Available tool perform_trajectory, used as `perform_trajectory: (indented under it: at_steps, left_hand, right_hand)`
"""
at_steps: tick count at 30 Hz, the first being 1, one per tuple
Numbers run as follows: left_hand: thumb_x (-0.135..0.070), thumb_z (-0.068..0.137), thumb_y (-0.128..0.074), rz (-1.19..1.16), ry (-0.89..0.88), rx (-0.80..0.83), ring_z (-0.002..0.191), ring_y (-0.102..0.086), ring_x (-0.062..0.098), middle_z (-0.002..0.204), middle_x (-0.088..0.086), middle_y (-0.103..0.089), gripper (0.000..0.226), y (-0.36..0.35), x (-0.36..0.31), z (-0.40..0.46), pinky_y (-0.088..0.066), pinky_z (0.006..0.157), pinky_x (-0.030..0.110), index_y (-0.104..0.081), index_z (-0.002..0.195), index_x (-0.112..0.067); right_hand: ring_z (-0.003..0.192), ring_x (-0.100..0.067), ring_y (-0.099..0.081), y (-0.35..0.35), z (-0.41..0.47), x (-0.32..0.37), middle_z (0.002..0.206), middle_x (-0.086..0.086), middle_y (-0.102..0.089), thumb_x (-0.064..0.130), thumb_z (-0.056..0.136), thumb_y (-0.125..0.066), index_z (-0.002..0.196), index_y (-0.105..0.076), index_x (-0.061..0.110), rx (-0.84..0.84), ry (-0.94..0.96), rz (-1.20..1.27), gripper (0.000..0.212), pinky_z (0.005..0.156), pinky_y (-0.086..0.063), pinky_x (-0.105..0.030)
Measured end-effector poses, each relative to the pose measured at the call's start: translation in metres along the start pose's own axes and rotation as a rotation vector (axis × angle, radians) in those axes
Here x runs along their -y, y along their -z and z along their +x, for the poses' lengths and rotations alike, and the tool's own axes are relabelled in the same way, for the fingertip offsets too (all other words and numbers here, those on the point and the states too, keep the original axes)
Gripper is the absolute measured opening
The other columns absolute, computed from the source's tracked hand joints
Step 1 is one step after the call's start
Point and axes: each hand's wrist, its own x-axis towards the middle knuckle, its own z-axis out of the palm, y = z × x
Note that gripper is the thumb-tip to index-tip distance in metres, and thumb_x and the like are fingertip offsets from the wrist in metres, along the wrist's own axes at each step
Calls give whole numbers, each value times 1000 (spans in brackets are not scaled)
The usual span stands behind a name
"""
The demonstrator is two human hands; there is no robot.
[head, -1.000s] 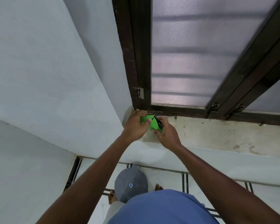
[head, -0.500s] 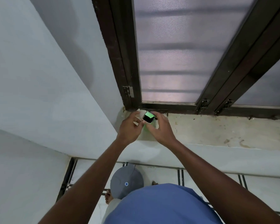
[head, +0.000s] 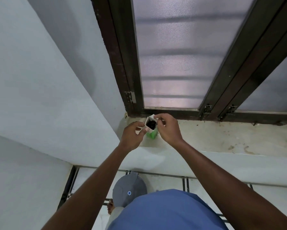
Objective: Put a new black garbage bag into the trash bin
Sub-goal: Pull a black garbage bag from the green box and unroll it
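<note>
A small green box (head: 151, 134) of garbage bags stands on the window sill (head: 222, 138), its white top flaps pulled apart so a black roll (head: 151, 124) shows inside. My left hand (head: 133, 136) pinches the box's left side and flap. My right hand (head: 168, 130) holds the top right flap with its fingertips. A grey trash bin (head: 128, 188) with a domed lid stands on the floor below, between my arms, lid down.
A dark-framed window with frosted glass (head: 180, 55) rises behind the sill. A pale wall (head: 48, 97) closes in on the left. Tiled floor with dark lines (head: 185, 181) lies below, and a bare foot (head: 110, 208) shows beside the bin.
The box's top has been pulled open: the flaps now stand apart and the black roll inside shows. Both hands stayed at the box on the sill.
</note>
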Motion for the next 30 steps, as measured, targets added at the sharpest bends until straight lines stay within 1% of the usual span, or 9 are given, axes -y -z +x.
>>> perform_trajectory:
  at_steps: [3,6,7,12,16,21,25,28,30]
  left_hand:
    - [-31,99,-79,-59,20,-9,95,-73,9,106,-7,-77,21,-1,-4,2,-53,81,17,-75,113,-18]
    - [-29,96,-83,-129,54,-9,93,-72,-2,102,-10,-77,24,-2,-8,4,-52,80,12,-71,114,-19]
    - [-29,94,-85,-143,66,0,94,-71,-4,103,-11,-77,28,0,-9,4,-52,79,9,-70,116,-19]
    - [-45,87,-89,-67,115,71,96,-75,6,105,-15,-79,44,11,-12,6,-60,81,26,-69,121,-26]
    - [-43,96,-78,153,-151,-69,97,-66,7,109,-12,-66,21,17,-19,7,-55,82,27,-76,110,-28]
    - [-62,86,-80,550,-161,115,109,-53,14,112,-8,-52,39,20,-47,22,-55,83,36,-82,113,-34]
    - [-63,73,-89,740,-122,191,96,-57,19,105,-4,-57,47,25,-72,37,-47,71,35,-84,105,-29]
    - [-52,69,-92,903,-97,206,95,-55,21,102,-2,-58,44,22,-89,44,-44,73,35,-71,95,-24]
    - [-47,71,-93,909,-70,200,97,-53,22,100,-2,-56,48,18,-92,46,-44,74,36,-59,95,-23]
  right_hand:
    - [119,-14,-69,2,-3,-2,138,0,-70,23,104,-67,137,-77,19,93,-19,-12,35,100,-61,-35]
    - [135,-13,-57,6,-7,-10,151,7,-58,53,88,-74,152,-66,26,235,-27,-60,70,111,-54,-39]
    - [137,-13,-55,6,-8,-13,151,7,-58,55,85,-76,155,-63,28,265,-27,-56,76,113,-52,-41]
    - [129,-14,-64,3,-13,-27,142,7,-69,42,91,-86,153,-63,36,254,17,-57,66,111,-57,-46]
    - [126,-15,-67,1,-14,-25,141,8,-73,37,94,-87,152,-64,35,259,17,-62,62,108,-59,-45]
    - [123,-15,-69,-1,-14,-22,139,9,-73,40,96,-84,151,-64,36,285,49,-72,59,104,-61,-44]
    - [122,-16,-69,-4,-14,-24,141,7,-73,38,96,-85,154,-62,34,290,65,-116,62,103,-61,-44]
    - [123,-17,-68,-11,-14,-20,143,5,-72,41,96,-86,156,-60,32,292,53,-123,65,102,-58,-39]
    - [123,-16,-67,-16,-13,-19,142,6,-72,40,97,-85,157,-58,31,302,22,-92,67,102,-58,-39]
